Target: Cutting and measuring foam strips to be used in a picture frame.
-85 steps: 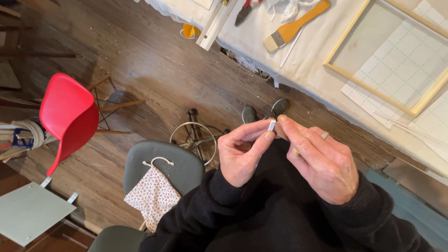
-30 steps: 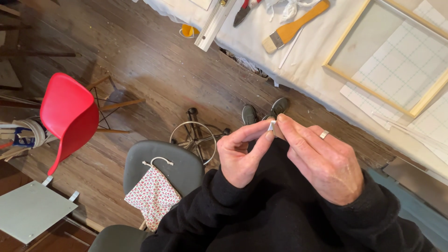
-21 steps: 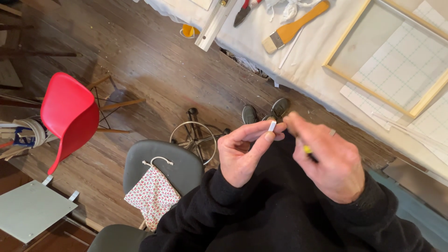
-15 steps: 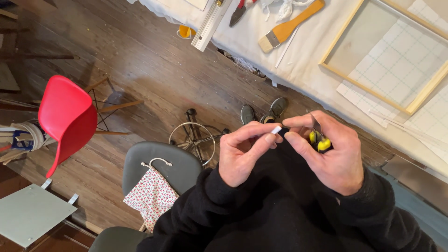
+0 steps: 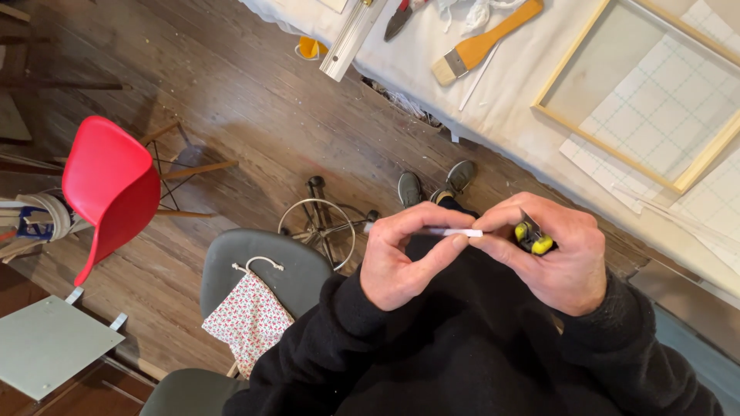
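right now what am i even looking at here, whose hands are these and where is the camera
There is no machine here. The picture comes from a camera worn on a person's head, looking down, so you see their own black sleeves and two bare hands. The left hand pinches a thin white stick by its end. The right hand meets the stick's other end and holds a small yellow and black tool; what kind of tool it is I cannot tell. Below lie a wooden floor, the person's shoes, a grey stool with a flowered drawstring bag on it, and a red chair. Top right is a white-covered table with a flat paintbrush and a wooden frame on gridded paper.
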